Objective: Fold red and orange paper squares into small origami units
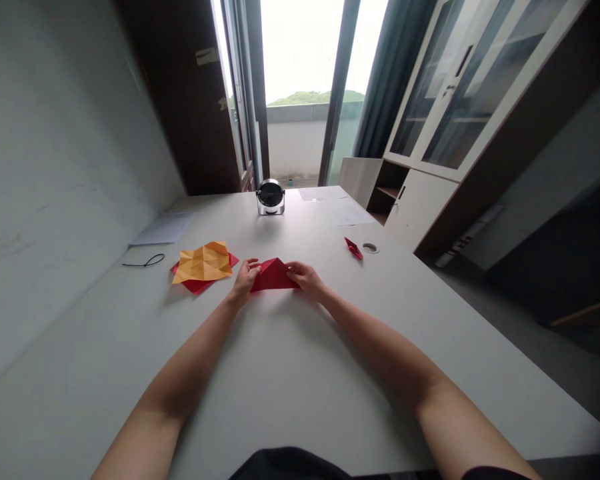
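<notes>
In the middle of the white table (pixel 280 360) a folded red paper (pixel 276 275) is held between my two hands. Its top comes to a peak, and its lower edge runs nearly straight. My left hand (pixel 246 279) grips the left end, thumb and fingers closed on it. The right end is pinched by my right hand (pixel 305 276). Left of my left hand, a creased orange paper sheet (pixel 204 263) lies on top of red paper (pixel 198 287), whose corners stick out from under it.
A small folded red paper piece (pixel 353 249) lies beside a white ring-shaped roll (pixel 370 247) on the right. A round black-faced device (pixel 271 197) on a metal stand is at the back. A black cord loop (pixel 145 261) and white sheets (pixel 163 228) lie on the left.
</notes>
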Action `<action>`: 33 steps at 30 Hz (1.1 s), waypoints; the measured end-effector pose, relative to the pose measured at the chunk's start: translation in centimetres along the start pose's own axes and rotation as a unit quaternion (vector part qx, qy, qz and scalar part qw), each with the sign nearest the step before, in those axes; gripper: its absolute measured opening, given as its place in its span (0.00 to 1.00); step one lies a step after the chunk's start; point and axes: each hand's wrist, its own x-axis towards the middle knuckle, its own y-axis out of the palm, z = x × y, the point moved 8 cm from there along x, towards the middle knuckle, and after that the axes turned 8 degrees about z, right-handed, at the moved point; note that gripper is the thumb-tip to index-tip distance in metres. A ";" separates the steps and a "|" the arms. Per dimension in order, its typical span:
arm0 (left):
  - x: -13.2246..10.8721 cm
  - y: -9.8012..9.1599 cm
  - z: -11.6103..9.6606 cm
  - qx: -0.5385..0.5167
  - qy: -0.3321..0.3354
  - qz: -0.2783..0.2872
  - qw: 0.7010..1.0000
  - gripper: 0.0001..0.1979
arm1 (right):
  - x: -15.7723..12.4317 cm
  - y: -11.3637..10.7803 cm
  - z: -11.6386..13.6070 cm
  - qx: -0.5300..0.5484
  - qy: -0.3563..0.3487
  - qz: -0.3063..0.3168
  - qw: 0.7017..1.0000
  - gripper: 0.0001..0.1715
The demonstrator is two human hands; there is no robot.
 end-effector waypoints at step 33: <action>-2.4 5.9 0.3 0.044 -0.043 0.279 0.958 0.26 | -0.4 -0.4 2.5 -0.130 -0.093 -0.009 0.987 0.16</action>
